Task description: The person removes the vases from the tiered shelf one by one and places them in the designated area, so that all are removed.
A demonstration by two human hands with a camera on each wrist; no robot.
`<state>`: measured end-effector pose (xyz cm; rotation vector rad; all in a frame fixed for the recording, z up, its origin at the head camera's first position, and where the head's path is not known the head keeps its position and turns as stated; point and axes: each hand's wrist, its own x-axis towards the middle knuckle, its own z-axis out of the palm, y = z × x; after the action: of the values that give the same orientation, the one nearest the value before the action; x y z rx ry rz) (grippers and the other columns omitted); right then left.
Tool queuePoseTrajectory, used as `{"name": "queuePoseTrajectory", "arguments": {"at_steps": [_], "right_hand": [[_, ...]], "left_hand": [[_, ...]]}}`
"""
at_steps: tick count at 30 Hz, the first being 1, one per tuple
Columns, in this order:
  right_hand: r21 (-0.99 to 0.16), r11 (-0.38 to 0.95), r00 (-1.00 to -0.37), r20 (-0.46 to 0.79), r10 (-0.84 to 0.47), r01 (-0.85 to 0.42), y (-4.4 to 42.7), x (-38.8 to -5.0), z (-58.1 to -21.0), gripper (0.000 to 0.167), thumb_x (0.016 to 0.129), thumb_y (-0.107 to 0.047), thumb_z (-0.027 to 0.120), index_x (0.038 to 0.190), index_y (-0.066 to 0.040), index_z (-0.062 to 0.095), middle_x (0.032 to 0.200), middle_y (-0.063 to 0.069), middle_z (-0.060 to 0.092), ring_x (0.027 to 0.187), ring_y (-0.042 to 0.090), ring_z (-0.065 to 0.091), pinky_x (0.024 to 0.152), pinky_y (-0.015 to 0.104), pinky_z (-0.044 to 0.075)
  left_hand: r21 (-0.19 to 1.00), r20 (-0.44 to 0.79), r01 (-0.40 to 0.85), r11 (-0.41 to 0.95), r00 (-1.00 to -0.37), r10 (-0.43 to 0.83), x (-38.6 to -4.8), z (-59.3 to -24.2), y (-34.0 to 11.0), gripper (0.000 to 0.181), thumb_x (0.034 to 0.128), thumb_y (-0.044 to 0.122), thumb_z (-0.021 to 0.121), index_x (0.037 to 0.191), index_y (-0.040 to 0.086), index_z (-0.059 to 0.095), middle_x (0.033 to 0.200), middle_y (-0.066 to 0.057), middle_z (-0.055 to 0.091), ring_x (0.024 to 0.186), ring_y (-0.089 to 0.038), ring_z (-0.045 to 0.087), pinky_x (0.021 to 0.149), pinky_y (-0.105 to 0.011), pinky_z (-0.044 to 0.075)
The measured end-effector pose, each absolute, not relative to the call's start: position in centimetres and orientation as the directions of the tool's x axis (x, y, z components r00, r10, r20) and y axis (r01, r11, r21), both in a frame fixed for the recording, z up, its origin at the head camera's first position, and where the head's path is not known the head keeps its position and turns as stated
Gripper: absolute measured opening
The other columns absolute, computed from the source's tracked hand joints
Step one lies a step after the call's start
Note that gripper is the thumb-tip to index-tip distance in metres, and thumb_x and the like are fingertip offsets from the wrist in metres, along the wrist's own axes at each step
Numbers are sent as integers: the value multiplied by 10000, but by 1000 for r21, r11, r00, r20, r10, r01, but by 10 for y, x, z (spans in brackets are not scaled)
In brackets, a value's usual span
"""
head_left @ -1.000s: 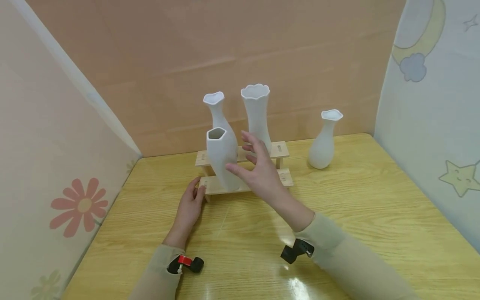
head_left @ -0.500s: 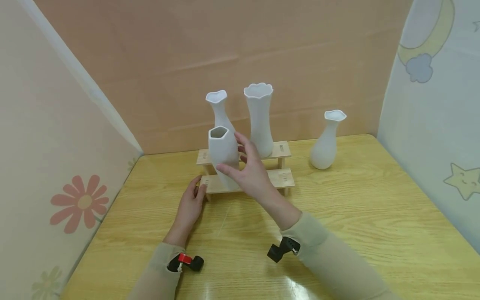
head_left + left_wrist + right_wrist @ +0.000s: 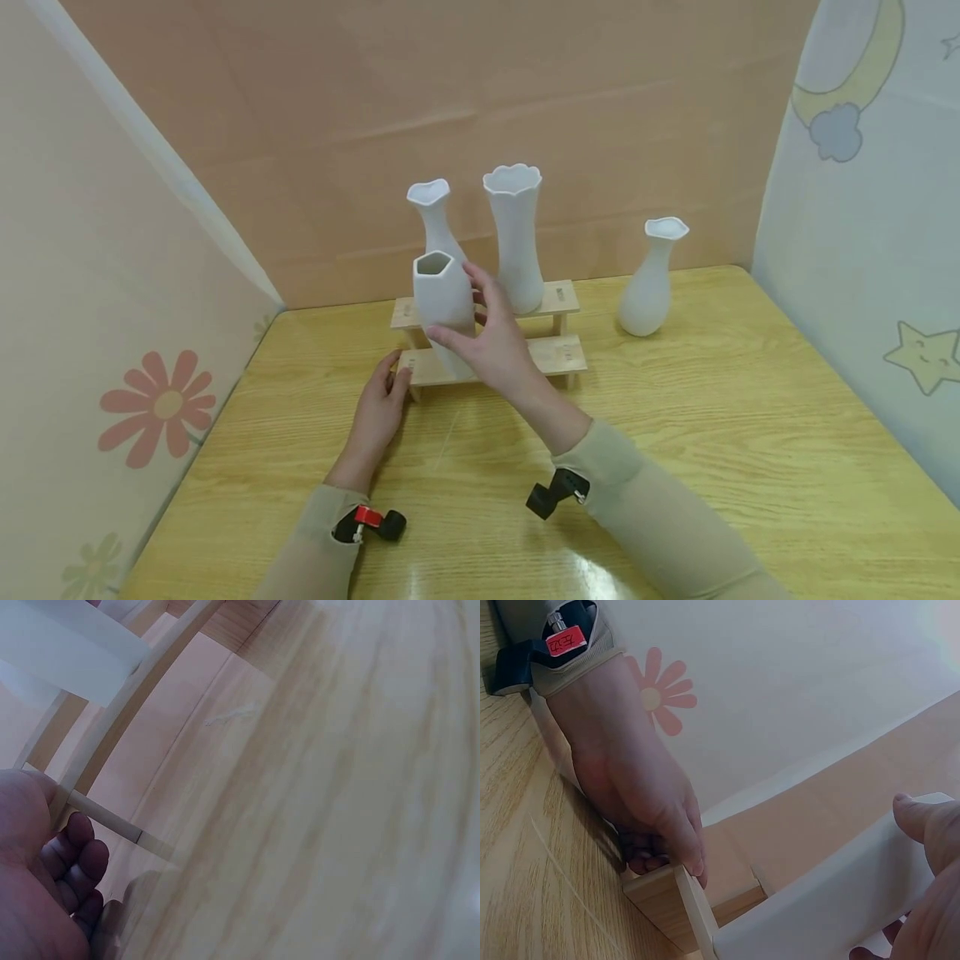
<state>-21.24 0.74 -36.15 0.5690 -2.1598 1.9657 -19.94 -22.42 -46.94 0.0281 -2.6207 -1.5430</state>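
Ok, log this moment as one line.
left hand: holds stand at left end | right hand: grips front vase on stand | behind: slim vase, scalloped vase | on table, right: fourth vase

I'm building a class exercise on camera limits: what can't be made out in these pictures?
Head: the rear-left vase's lower body, hidden by the front vase.
Head: marks on the wooden stand, too small to read.
Left wrist: the front vase's top, cut off by the picture's edge.
Right wrist: part of the right hand, cut off by the right edge.

Glare on tabletop [image 3: 712, 417]; left wrist view dim
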Motion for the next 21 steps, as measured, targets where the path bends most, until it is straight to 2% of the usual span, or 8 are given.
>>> {"name": "queuePoseTrajectory", "arguments": {"at_steps": [21], "right_hand": [[-908,81,-905,396,-154,-411,4,-216,-370,909,956,-212,914,1693,-209,382,1549,19,493,1405,281,494,1138,521,466]], "left_hand": [[867,74,32,497,-995,-65,-200,-470,-224,584,1206,364,494,1710,90,386,930,-67,553,769,-177,485,653,-312,407]]}}
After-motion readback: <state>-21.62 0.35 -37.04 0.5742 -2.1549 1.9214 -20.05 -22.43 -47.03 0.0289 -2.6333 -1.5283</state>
